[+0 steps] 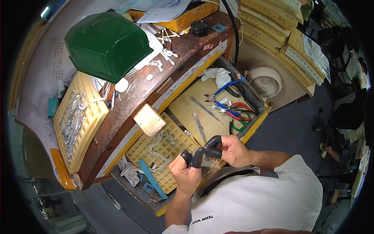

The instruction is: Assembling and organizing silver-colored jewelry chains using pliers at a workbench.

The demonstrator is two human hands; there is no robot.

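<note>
Black finger covers sit on the thumb and forefinger of both hands. Between them is a small clear plastic bag (212, 162) with gold-coloured bits in it. My left hand (185, 175) pinches one side of its upper part, and my right hand (233, 151) pinches the other, fingertips close together. Beside my left hand, a silvery chain (152, 151) lies curved on a yellow gridded tray (145, 145) in the open drawer. A blue strip (152, 179) rests along the tray's edge. Two slim metal tools (199, 126) lie beyond my hands.
Several pliers (237, 113) and a white glove (220, 76) lie at the drawer's right. A wooden block (149, 119) juts from the bench edge. On the bench stand a green cover (107, 45) and a yellow tray (93, 117) of silvery chains. A round fan (265, 80) stands behind.
</note>
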